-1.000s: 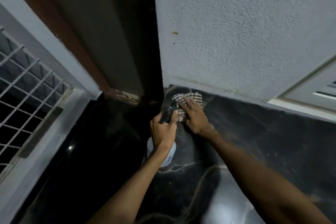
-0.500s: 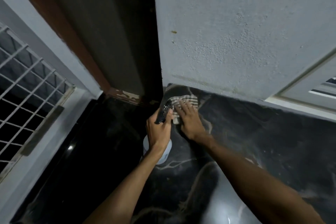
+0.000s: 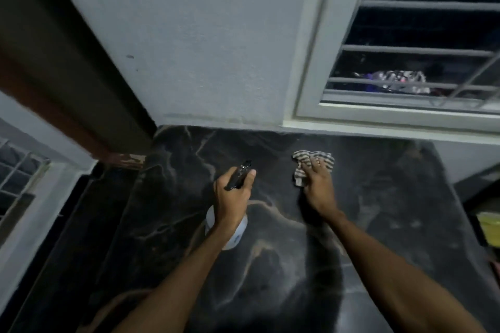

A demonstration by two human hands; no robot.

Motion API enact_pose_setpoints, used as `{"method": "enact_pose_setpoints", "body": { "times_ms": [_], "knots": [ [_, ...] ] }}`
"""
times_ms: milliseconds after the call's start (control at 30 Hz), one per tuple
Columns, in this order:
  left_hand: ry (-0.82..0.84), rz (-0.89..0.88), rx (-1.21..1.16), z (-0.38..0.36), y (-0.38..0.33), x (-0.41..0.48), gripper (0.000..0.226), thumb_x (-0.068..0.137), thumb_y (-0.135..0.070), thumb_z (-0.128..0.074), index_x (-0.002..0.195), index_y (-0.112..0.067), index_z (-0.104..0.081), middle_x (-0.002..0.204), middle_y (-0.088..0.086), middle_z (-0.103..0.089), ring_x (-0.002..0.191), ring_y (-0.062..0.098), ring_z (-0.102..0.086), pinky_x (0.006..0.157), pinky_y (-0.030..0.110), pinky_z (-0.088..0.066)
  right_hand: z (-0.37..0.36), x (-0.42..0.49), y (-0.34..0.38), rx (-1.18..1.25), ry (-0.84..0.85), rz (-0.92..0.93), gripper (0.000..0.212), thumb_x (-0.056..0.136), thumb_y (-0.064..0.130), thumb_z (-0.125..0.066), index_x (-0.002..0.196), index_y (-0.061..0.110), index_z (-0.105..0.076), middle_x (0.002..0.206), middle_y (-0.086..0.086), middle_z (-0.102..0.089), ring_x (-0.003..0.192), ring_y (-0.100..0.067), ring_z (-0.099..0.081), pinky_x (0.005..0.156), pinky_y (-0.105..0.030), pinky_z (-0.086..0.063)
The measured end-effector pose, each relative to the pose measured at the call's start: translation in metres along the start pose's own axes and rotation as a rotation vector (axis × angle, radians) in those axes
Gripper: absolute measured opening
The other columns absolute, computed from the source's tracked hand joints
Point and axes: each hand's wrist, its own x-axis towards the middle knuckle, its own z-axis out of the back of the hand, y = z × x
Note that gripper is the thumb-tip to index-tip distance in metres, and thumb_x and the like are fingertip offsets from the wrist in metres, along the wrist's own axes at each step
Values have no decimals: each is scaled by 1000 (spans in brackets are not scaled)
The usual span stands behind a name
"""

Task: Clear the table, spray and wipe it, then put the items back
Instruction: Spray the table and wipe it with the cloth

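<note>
Wiping: right hand (image 3: 318, 186) fingers flat, pinning cloth (image 3: 305, 163) to tabletop (image 3: 392, 211); left hand (image 3: 232, 197) fingers wrapped around bottle (image 3: 230, 232); best press evenly, overlap strokes, nozzle kept beyond fingertips.

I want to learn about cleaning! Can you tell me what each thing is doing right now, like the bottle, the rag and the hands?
Spray bottle: held up off the table, black nozzle pointing away.
Left hand: wrapped around the bottle's neck.
Striped cloth: crumpled, pressed flat on the table.
Right hand: palm down, fingers spread on the cloth.
Table: dark marble; no other items show on it.
Window: barred, dark behind.
</note>
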Motion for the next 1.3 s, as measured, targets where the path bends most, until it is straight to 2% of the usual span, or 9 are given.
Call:
{"method": "enact_pose_setpoints", "body": {
  "times_ms": [133,233,300,433,567,833,967,1133,1300],
  "knots": [
    [106,-28,18,-92,-30,-42,36,86,-21,-81,62,-10,-57,56,0,-58,54,17,-55,57,38,-50,47,-68,-71,-21,133,314,67,74,-2,-49,140,7,-54,157,-15,-36,150,-31,-27,126,-35,-16],
    [164,-20,10,-153,-48,-63,34,82,-17,-84,62,-12,-58,57,-5,-58,54,8,-52,58,32,-50,101,-67,-137,145,-48,52,55,79,-2,-45,131,5,-61,147,-18,-50,140,-32,-42,122,-21,-21],
    [197,-9,19,-184,-59,-75,36,82,-17,-84,61,-15,-55,56,-6,-56,52,8,-51,56,31,-49,119,-71,-166,77,-86,-113,60,79,-7,-51,139,5,-54,155,-19,-39,148,-36,-30,127,-35,-15],
    [245,-7,94,-237,-75,-94,42,82,-21,-84,54,-11,-55,52,1,-57,53,18,-55,57,38,-51,119,-112,-205,-63,48,137,77,71,-5,-52,146,10,-46,163,-10,-25,154,-30,-15,127,-44,-16],
    [278,51,159,-273,-76,-102,39,81,-25,-85,59,-3,-60,58,7,-61,67,34,-63,62,39,-52,142,-87,-247,23,-132,-220,79,70,-14,-51,145,10,-47,162,-13,-29,153,-33,-19,126,-44,-17],
    [232,32,162,-295,-91,-88,43,82,-33,-82,56,-11,-56,51,-3,-56,51,16,-54,57,34,-49,158,-26,-265,-24,-168,-308,72,77,-12,-53,145,11,-47,163,-15,-25,153,-37,-14,126,-47,-15],
    [218,-2,115,-296,-91,-78,46,83,-28,-83,55,-16,-49,50,-6,-52,54,14,-51,59,31,-46,129,-25,-247,-85,5,154,77,76,-5,-52,150,13,-41,164,-10,-23,154,-32,-13,127,-48,-11],
    [138,-64,81,-289,-83,-61,54,86,-19,-81,49,-20,-42,43,-11,-46,43,5,-42,46,18,-34,127,44,-236,-119,-42,-130,58,95,18,-46,152,19,-35,167,-9,-12,155,-35,-3,126,-53,-4],
    [113,-84,111,-281,-79,-49,47,86,-17,-81,52,-12,-50,47,-9,-49,45,7,-46,47,30,-41,108,57,-221,-204,56,265,54,99,26,-44,152,23,-35,167,-2,-17,155,-27,-11,126,-46,-12]
  ]
}}
